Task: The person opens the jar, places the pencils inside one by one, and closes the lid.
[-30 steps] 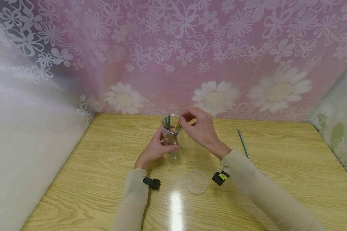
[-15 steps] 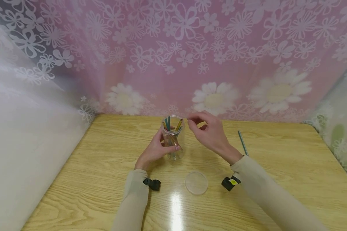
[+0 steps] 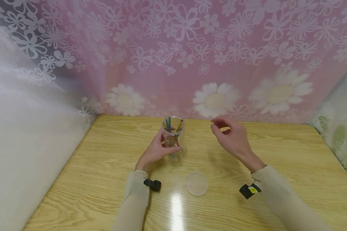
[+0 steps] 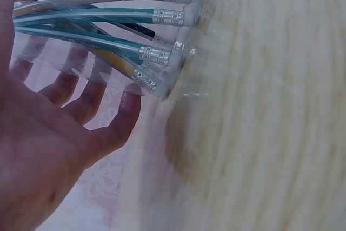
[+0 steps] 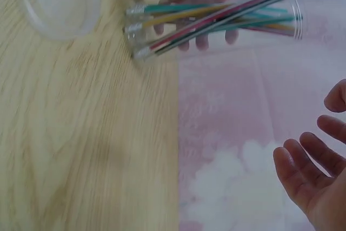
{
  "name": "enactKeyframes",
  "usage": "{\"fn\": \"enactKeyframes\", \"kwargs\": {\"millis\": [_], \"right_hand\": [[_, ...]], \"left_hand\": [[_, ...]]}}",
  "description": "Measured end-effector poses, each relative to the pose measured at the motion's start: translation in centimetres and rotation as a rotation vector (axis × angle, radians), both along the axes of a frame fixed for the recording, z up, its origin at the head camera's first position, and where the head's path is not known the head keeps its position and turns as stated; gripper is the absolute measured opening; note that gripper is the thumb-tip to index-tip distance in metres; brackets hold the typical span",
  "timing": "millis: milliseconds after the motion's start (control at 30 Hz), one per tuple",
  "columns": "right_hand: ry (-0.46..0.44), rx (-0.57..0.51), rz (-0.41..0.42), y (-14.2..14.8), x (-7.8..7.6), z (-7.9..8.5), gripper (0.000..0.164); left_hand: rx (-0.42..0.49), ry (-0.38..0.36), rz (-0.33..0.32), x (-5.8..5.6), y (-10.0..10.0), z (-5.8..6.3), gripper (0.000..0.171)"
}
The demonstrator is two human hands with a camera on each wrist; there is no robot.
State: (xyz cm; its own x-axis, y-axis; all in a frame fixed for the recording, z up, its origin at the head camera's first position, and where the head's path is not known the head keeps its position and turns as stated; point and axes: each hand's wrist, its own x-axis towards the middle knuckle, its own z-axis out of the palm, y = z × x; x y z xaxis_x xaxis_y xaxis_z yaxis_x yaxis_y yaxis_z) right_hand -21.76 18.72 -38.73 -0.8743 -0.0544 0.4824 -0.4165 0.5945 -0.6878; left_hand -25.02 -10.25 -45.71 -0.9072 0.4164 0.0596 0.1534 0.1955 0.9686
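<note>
My left hand (image 3: 155, 150) grips a clear plastic jar (image 3: 180, 141) that stands upright on the wooden table, thumb across the front and fingers round the back. Several pencils (image 5: 216, 21) in teal, yellow, red and dark colours lean inside it. Their metal-banded eraser ends (image 4: 167, 17) sit at the jar's bottom, as the left wrist view shows. To the right of the jar, my right hand (image 3: 234, 136) is in the air with fingers loosely bent and nothing between them. A round clear lid (image 3: 197, 184) lies flat in front of the jar.
The wooden table (image 3: 104, 179) runs back to a pink flowered curtain (image 3: 173, 73). White sheeting (image 3: 23, 138) hangs along the left side, and a patterned cloth (image 3: 339, 138) hangs on the right.
My right hand has drawn away from the jar's mouth to the right. The loose teal pencil on the table's right is now hidden by that hand and arm. My left hand keeps its grip.
</note>
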Motion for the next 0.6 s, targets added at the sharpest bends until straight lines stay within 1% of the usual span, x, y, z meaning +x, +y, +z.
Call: {"fn": "enactKeyframes", "kwargs": {"millis": [133, 233, 467, 600], "right_hand": [[-0.004, 0.001, -0.039, 1.7, 0.0, -0.8, 0.019], [-0.033, 0.007, -0.070, 3.0, 0.1, -1.5, 0.021], [-0.143, 0.038, -0.144, 5.5, 0.1, -2.8, 0.029], [-0.164, 0.056, -0.178, 6.9, -0.4, -3.8, 0.033]], "left_hand": [[-0.003, 0.001, 0.000, 0.0, 0.0, 0.0, 0.074], [-0.007, 0.004, -0.002, 0.1, 0.0, -0.1, 0.073], [-0.012, 0.006, 0.002, 0.0, 0.0, -0.1, 0.073], [-0.013, 0.010, 0.003, 0.0, 0.0, 0.0, 0.074]]}}
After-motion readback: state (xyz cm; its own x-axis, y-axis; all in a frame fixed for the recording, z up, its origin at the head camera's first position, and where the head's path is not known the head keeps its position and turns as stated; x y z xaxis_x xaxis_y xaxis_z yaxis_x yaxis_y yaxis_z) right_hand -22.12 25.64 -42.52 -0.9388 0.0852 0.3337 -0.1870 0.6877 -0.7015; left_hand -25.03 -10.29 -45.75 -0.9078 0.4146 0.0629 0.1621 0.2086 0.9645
